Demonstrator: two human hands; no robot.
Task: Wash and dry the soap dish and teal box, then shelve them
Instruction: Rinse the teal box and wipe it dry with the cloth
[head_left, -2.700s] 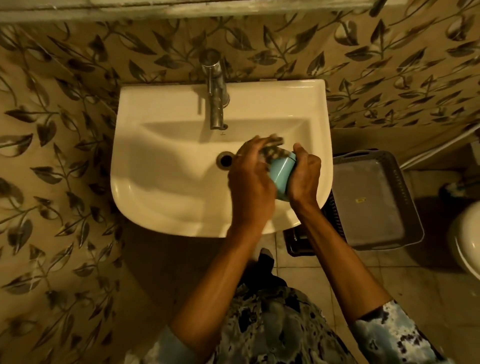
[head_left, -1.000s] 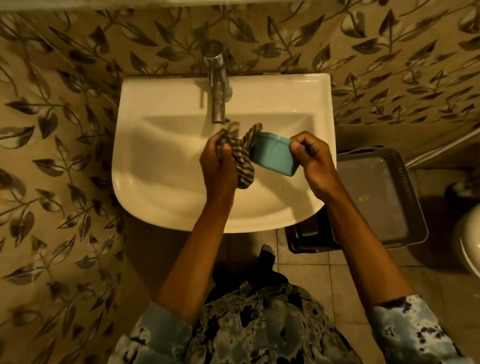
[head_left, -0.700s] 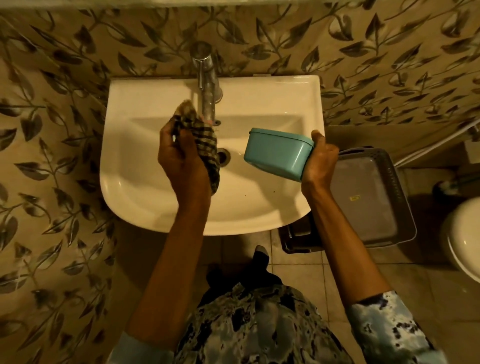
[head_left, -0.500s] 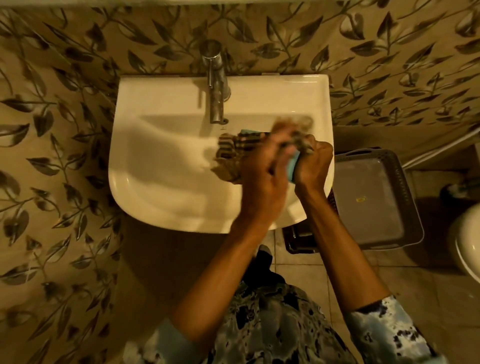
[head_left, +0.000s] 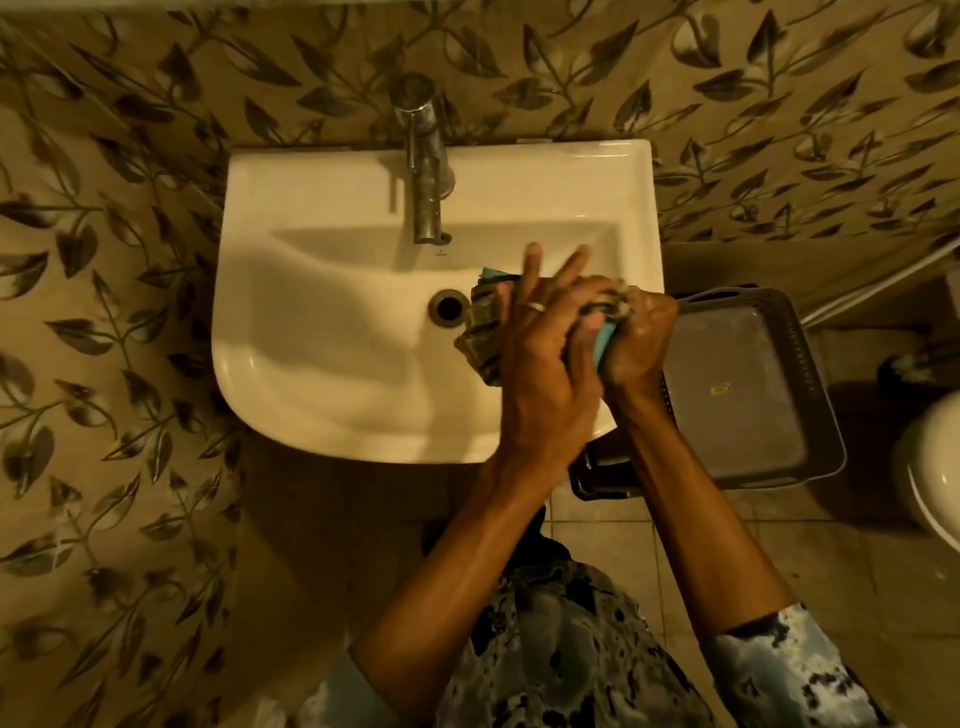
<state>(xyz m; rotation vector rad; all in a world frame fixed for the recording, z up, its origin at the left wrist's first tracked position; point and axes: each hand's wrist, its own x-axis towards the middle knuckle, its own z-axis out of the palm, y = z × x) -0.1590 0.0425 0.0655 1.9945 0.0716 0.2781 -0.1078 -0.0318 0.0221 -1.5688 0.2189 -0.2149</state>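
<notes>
Over the right of the sink (head_left: 322, 374), the right hand (head_left: 641, 343) has its grip clamped round the teal box (head_left: 605, 343) while the left hand (head_left: 540, 374), fingers straight, presses a checked cloth (head_left: 483, 338) against it.

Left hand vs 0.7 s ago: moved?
Yes. The left hand was left of the drain then; now it is right of it, pressing the checked cloth against the teal box.

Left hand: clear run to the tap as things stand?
Likely yes: nothing stands between the left hand and the tap. But it presses the cloth onto the teal box, so that must stop first.
</notes>
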